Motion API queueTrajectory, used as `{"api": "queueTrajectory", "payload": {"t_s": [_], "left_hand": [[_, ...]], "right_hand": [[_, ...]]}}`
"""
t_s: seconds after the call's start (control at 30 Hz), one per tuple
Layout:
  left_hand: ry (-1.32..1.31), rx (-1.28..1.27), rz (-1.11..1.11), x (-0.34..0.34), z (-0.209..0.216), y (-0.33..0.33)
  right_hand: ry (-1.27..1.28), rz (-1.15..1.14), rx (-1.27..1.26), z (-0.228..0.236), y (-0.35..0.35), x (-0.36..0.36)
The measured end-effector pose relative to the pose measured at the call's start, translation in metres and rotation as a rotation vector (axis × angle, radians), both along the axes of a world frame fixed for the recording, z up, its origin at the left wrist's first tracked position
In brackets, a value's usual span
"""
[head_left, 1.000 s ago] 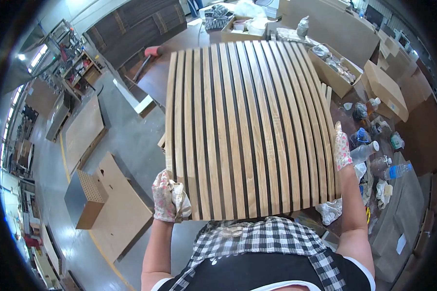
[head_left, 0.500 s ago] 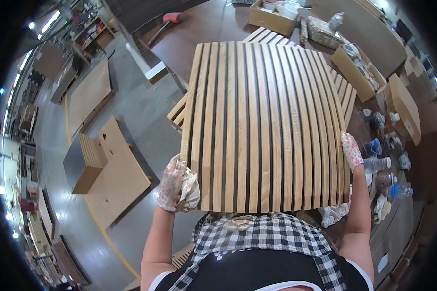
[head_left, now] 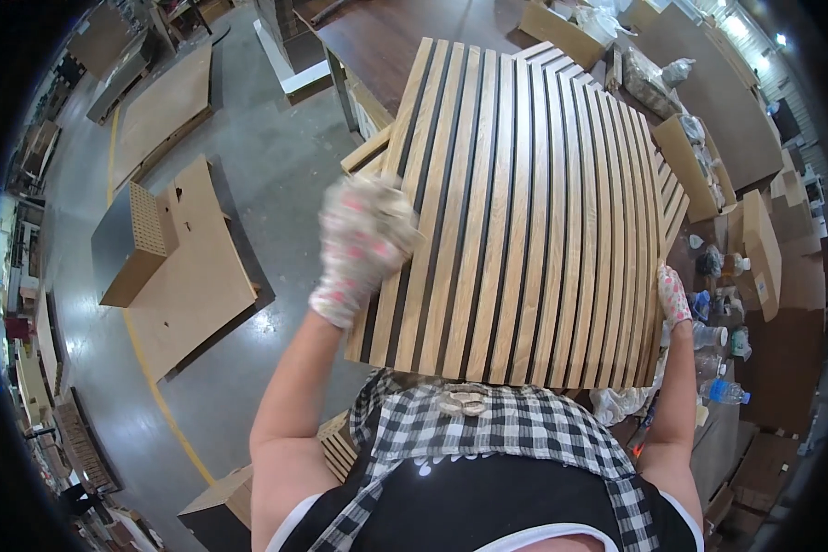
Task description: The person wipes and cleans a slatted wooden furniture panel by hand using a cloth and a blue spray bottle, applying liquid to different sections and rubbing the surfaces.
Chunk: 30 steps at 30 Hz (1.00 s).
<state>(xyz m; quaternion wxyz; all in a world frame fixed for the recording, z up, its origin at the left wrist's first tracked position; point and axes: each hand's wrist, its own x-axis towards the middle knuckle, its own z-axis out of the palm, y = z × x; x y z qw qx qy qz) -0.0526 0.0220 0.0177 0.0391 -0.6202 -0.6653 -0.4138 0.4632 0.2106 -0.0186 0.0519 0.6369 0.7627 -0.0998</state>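
Observation:
A slatted wood panel (head_left: pixel 524 230) with black grooves between its pale strips lies in front of me, its near edge close to my checked apron. My left hand (head_left: pixel 359 239), in a white glove with pink spots, is over the panel's left edge and blurred by motion. Its fingers are closed round a crumpled off-white cloth (head_left: pixel 403 224), which touches the strips. My right hand (head_left: pixel 673 294), gloved alike, grips the panel's right edge; its fingertips are partly hidden. Beneath lies another slatted panel (head_left: pixel 673 198), turned at an angle and mostly covered.
Cardboard boxes (head_left: pixel 695 170) with wrapped items stand on the brown table (head_left: pixel 377 41). Plastic bottles (head_left: pixel 729 392) crowd beside my right forearm. On the floor at left lie large brown boards (head_left: pixel 198 267), one bearing a dark box-like piece (head_left: pixel 124 244).
My left hand has moved with the cloth from the panel's near left side, up and inward over the strips. The panel appears slightly tilted clockwise; my right hand stays at its right edge.

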Motion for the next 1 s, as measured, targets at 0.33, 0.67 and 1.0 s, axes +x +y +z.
{"api": "queueTrajectory", "payload": {"t_s": [0.33,0.67,1.0], "left_hand": [[-1.379,-0.482,-0.133,-0.067,-0.023,-0.076],[-1.312,-0.668,-0.247,-0.003,-0.042,-0.049],[-1.283,-0.67,-0.041,-0.01,-0.035,-0.04]], "right_hand": [[0.044,-0.028,-0.02,-0.004,-0.004,0.014],[0.253,-0.251,0.001,-0.015,-0.003,0.032],[0.145,0.162,0.022,-0.007,-0.012,-0.009]]}}
